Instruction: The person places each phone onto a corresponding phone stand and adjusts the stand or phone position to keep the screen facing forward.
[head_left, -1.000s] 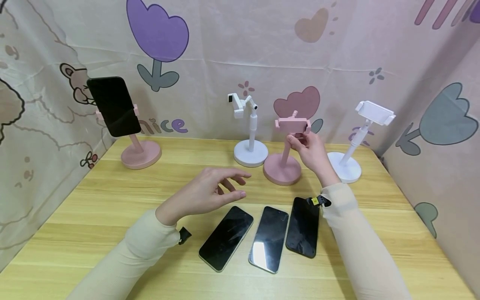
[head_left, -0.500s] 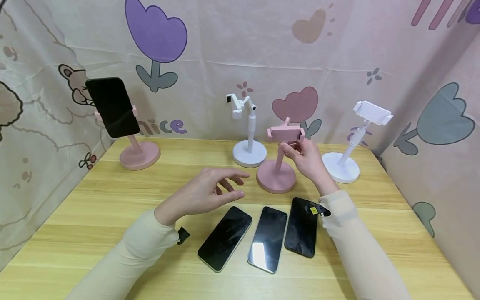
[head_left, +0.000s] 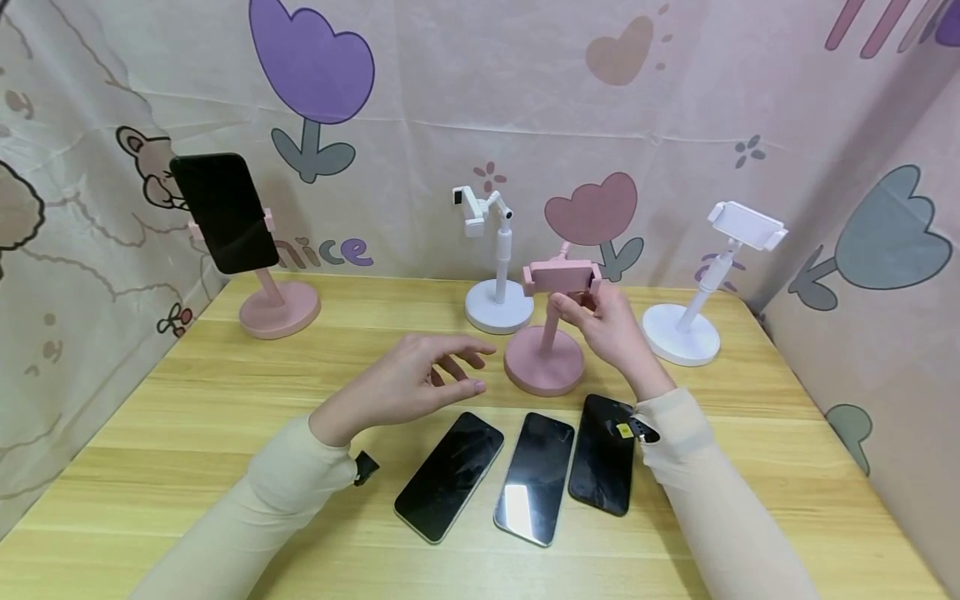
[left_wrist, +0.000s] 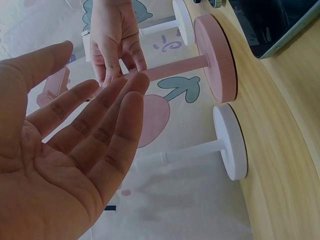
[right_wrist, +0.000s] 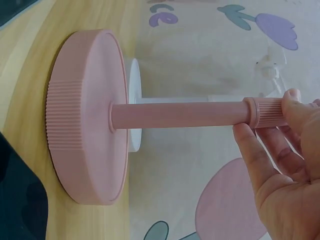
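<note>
Table (head_left: 172, 450) in light wood, w/ pink stand (head_left: 551, 329) upright just R of centre, base seemingly flat on the wood, behind a row of phones. R hand (head_left: 609, 327) has hold of it: in right wrist view thumb & fingers pinch the ribbed collar (right_wrist: 270, 112) high on the pole, just under the phone holder (head_left: 562, 277). L hand (head_left: 408, 382) is released, fingers loosely spread & a bit bent, above the table; fingertips near the pink base but apart from it in head view.

Nearest neighbour: short-armed white stand (head_left: 503, 258), just behind & L of the pink one. Bases v. close, can't tell if touching. Tilted white stand (head_left: 708, 286) is on the R, past R hand, apart from the pink base. Far L, well apart: second pink stand (head_left: 280, 311) w/ black phone (head_left: 225, 212) leaning in its clamp.

In the way up front, btwn person & stand: three phones flat on the wood. Diagonal phone (head_left: 449, 477) is near L hand's thumb, middle phone (head_left: 535, 479) shows a bright reflection, dark phone (head_left: 602, 467) lies just beside it. Black strap (head_left: 637, 428) w/ yellow tag at R cuff hides a bit of that last phone's edge. Patterned cloth (head_left: 442, 83) hangs behind the table's back edge
</note>
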